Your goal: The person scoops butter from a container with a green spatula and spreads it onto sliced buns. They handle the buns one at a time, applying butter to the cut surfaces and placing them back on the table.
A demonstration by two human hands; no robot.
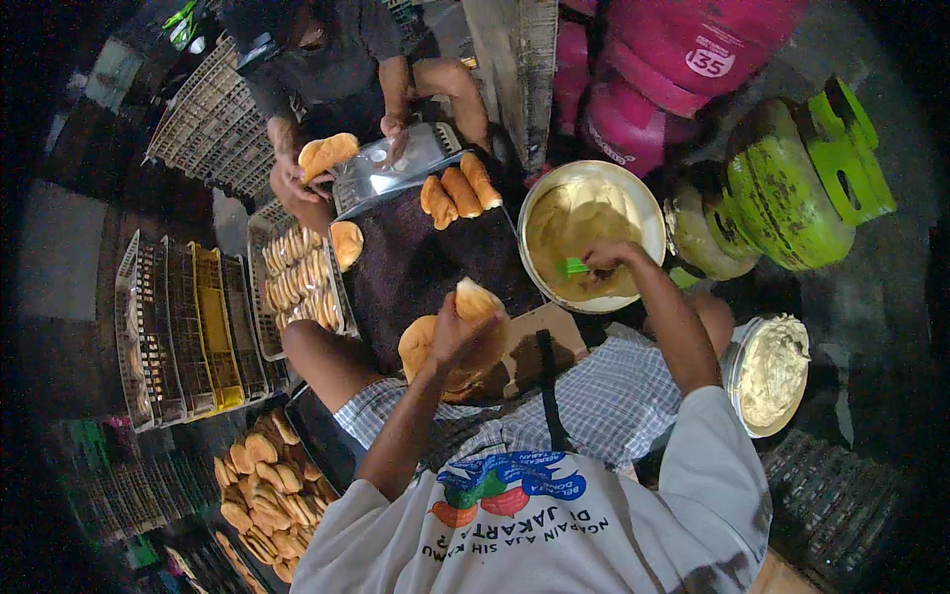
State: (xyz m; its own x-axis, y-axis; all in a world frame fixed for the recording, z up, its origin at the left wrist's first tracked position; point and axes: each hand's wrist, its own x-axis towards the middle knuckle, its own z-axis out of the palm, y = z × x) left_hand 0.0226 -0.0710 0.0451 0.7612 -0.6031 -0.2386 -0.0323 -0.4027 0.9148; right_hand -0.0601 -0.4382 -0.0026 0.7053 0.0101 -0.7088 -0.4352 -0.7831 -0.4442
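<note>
My left hand (454, 330) holds a bread bun (477, 299), with its pale side upward, over the near edge of a tray of dark brown crumbs or sprinkles (401, 275). More buns (418, 343) lie just under and beside that hand. My right hand (610, 260) grips a green plastic spreader (575, 266) inside a round white tub (528, 245) of yellowish cream. Three browned rolls (462, 191) rest at the tray's far right corner, and one bun (346, 245) sits at its left edge.
Across the tray a co-worker's hands (300, 174) hold a bun and clear plastic packaging. A crate of packed buns (297, 278) stands left; loose buns (271, 490) are piled lower left. Green (787, 185) and pink gas cylinders (668, 74) stand right, above a second cream tub (774, 375).
</note>
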